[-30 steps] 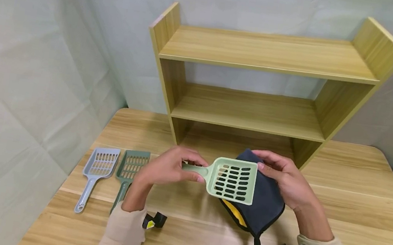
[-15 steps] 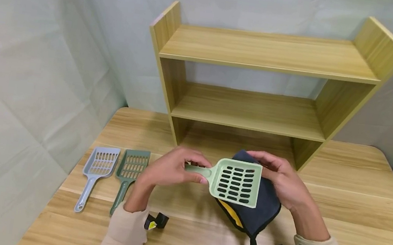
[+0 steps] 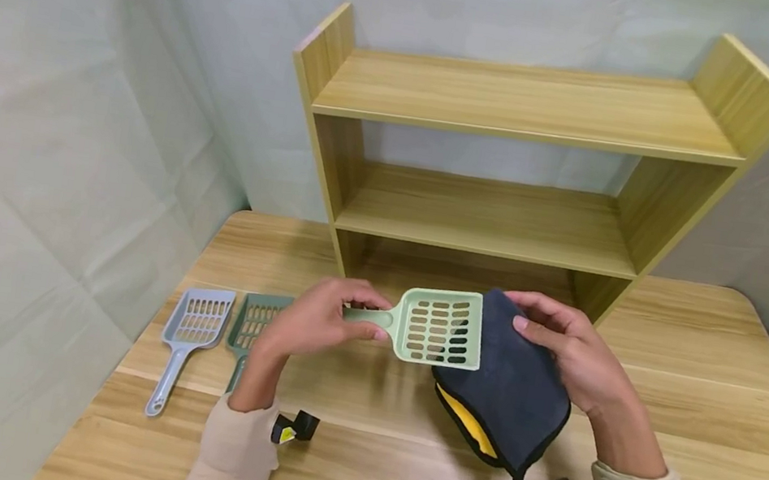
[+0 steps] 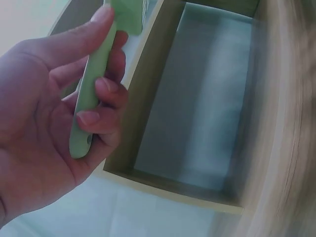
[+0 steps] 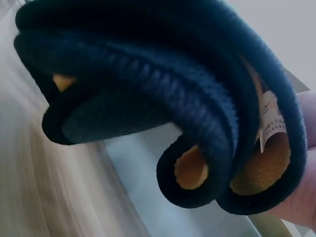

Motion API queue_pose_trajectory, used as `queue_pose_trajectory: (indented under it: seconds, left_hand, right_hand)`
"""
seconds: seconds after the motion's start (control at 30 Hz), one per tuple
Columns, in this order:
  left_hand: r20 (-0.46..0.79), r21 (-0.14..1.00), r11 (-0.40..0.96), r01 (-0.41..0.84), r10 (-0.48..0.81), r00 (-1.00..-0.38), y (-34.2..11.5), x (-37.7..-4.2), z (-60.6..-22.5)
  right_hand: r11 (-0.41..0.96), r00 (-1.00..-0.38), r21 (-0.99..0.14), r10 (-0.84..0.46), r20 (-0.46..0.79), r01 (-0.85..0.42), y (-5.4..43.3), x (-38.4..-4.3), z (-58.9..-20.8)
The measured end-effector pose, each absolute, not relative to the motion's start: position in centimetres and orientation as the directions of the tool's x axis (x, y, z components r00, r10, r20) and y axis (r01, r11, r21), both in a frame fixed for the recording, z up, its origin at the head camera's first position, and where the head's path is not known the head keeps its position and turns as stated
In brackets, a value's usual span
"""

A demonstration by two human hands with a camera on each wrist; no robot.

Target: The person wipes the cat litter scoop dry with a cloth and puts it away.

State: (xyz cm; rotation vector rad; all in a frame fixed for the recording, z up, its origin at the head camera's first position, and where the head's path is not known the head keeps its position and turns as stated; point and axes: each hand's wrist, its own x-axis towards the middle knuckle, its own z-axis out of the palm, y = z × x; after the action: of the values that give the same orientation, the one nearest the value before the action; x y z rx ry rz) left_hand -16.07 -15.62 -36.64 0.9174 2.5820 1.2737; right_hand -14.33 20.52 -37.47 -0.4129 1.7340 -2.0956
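A light green litter scoop [image 3: 427, 326] with a slotted head is held level above the table. My left hand [image 3: 324, 322] grips its handle; in the left wrist view the fingers curl round the green handle [image 4: 94, 89]. My right hand [image 3: 571, 352] pinches a folded cloth [image 3: 511, 389], dark grey-blue outside and yellow inside, with black edging and a hanging loop. The scoop's head overlaps the cloth's left edge in the head view; whether they touch I cannot tell. Close up, the right wrist view has the cloth's folded layers [image 5: 148, 94] and a small white label [image 5: 271, 118].
A grey-blue scoop [image 3: 196, 320] and a dark green scoop [image 3: 252, 328] lie side by side on the table's left; my left arm partly covers the green one. Behind the hands stands a wooden shelf unit [image 3: 488, 238] on the wooden table [image 3: 352, 473].
The light green scoop first shifted slightly right over the cloth, then moved back left and up with my left hand. The cloth and right hand have moved slightly right, exposing more cloth.
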Motion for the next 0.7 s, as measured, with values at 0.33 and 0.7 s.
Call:
queue_pose_trajectory:
  seconds: [0.33, 0.7]
  left_hand:
    - [0.207, 0.721, 0.540, 0.434, 0.430, -0.879, -15.7, -16.2, -36.5]
    - [0.308, 0.691, 0.576, 0.437, 0.313, -0.899, -14.8, -16.3, -36.7]
  right_hand:
    - [-0.126, -0.866, -0.985, -0.500, -0.036, 0.114, 20.0, -14.1, -37.4]
    - [-0.145, -0.861, -0.984, -0.509, -0.013, 0.101, 19.4, -13.9, -37.4]
